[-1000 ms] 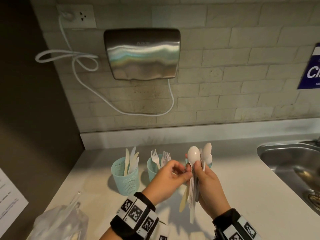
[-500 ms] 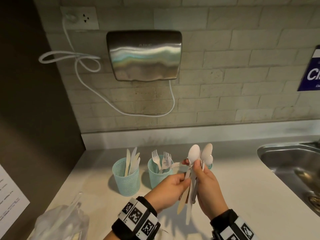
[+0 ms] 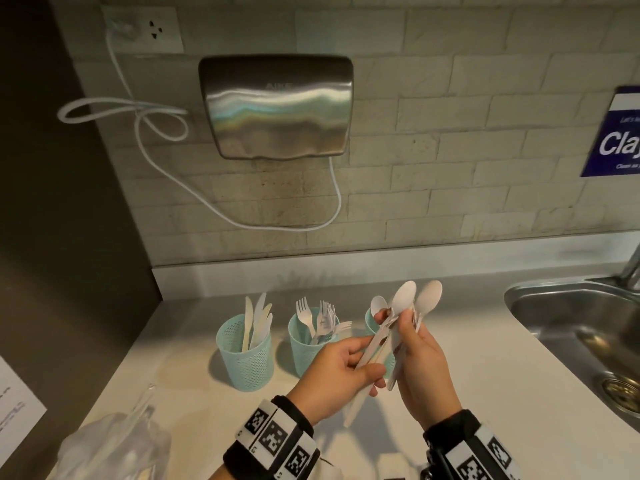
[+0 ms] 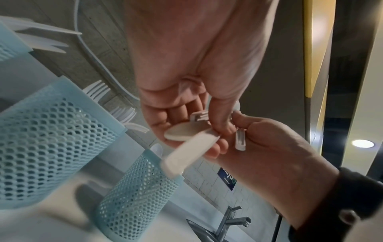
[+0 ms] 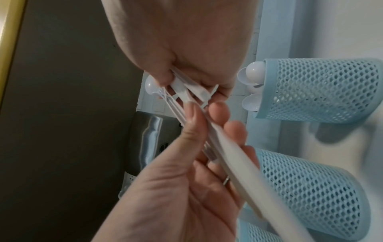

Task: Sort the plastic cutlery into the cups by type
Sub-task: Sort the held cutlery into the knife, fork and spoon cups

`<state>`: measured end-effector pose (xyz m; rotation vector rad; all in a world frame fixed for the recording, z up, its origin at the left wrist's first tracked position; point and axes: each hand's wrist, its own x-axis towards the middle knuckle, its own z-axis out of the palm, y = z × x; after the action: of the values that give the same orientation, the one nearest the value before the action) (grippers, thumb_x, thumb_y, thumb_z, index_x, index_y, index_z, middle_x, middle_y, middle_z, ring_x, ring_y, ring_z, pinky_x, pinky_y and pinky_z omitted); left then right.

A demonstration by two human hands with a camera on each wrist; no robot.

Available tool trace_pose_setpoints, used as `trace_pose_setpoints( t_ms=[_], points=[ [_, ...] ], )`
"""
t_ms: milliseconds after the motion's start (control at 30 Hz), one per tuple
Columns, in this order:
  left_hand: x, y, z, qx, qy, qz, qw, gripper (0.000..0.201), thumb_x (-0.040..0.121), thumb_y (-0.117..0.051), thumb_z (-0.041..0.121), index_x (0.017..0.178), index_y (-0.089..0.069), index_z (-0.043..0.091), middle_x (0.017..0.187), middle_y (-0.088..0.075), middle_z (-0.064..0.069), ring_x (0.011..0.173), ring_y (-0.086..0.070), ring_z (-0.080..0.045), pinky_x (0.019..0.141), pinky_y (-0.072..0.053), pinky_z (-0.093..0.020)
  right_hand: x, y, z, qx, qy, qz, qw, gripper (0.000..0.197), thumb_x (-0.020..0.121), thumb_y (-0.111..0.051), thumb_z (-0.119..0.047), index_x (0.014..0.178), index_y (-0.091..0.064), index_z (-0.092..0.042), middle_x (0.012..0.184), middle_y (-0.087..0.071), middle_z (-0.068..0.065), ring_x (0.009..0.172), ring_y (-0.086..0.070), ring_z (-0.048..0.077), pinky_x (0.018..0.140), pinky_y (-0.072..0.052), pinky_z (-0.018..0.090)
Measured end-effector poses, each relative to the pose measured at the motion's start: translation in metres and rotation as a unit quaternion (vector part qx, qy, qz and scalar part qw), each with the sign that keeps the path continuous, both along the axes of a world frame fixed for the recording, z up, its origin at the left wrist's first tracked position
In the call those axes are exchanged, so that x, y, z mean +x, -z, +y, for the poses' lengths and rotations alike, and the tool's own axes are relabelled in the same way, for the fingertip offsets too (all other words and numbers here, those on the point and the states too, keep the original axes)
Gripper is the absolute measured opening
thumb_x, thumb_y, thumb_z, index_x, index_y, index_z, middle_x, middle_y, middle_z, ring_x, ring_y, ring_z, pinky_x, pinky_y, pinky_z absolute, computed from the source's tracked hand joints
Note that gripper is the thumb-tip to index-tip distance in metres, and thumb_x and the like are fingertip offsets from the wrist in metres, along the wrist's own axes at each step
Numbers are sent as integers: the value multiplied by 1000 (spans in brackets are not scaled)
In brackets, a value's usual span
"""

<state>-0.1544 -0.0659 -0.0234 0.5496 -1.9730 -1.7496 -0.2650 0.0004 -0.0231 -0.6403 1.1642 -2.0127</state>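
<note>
Both hands are up over the pale surface (image 3: 485,386), working one bundle of plastic cutlery (image 3: 398,327). The right hand (image 3: 424,362) has its fingers curled round the bundle's handles, spoon bowls fanning out above the grip. The left hand (image 3: 337,370) is in there too, thumb and fingers pinching a cream flat handle (image 3: 369,346) that angles down out of the bundle. In the left wrist view that handle (image 4: 187,152) juts toward the camera, blurred, with the fingers (image 4: 178,114) bent behind it.

Behind the hands stand three teal mesh cups in a row. The left cup (image 3: 246,355) holds knives, blades up. The middle cup (image 3: 304,344) holds forks, tines up. The right cup (image 3: 372,322) is mostly hidden by the hands in the head view; the right wrist view shows that cup (image 5: 319,90) with spoon bowls at its rim.

A steel sink (image 3: 571,317) sits to the right. A clear plastic bag (image 3: 114,441) lies at the near left edge of the surface. On the tiled wall hangs a metal hand dryer (image 3: 277,105), its white cord looping to a socket.
</note>
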Motion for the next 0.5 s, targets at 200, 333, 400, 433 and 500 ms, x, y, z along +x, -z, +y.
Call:
trace_pose_setpoints(
  t_ms=[200, 333, 400, 433, 500],
  points=[
    [14, 10, -6, -71, -24, -75, 994, 27, 86, -61, 5, 110, -63, 17, 69, -66, 4, 64, -62, -8, 70, -53, -20, -6, -3, 0, -55, 0, 8, 998, 35, 94, -39, -38, 101, -58, -9, 86, -63, 0, 75, -60, 12, 65, -52, 22],
    [35, 9, -20, -112, -77, -98, 986, 20, 94, -48, 6, 92, -58, 24, 72, -57, 4, 63, -53, -6, 65, -48, -19, -12, -18, -7, -63, 37, 33, 997, 38, 100, -33, -36, 99, -58, -8, 86, -66, 8, 78, -64, 21, 80, -52, 35],
    [46, 4, -32, -110, -131, -78, 982, 22, 97, -42, 7, 89, -55, 23, 70, -52, 3, 63, -48, -11, 60, -43, -21, -11, -27, -11, -83, 19, 5, 996, 28, 101, -32, -32, 92, -50, -13, 70, -58, 4, 60, -59, 20, 64, -54, 31],
    [53, -1, -39, -102, -164, -60, 979, 21, 98, -40, 9, 89, -54, 22, 69, -50, 2, 63, -45, -13, 59, -40, -24, -10, -31, -15, -91, 4, -11, 996, 26, 101, -32, -32, 86, -45, -15, 64, -50, 2, 49, -50, 16, 51, -48, 26],
    [66, -12, -53, -72, -229, -13, 971, 19, 99, -38, 13, 92, -55, 19, 67, -48, 2, 59, -41, -13, 56, -36, -24, -5, -36, -25, -82, -27, -15, 996, 26, 100, -33, -36, 81, -39, -18, 61, -38, -1, 40, -30, 9, 36, -28, 19]
  ],
)
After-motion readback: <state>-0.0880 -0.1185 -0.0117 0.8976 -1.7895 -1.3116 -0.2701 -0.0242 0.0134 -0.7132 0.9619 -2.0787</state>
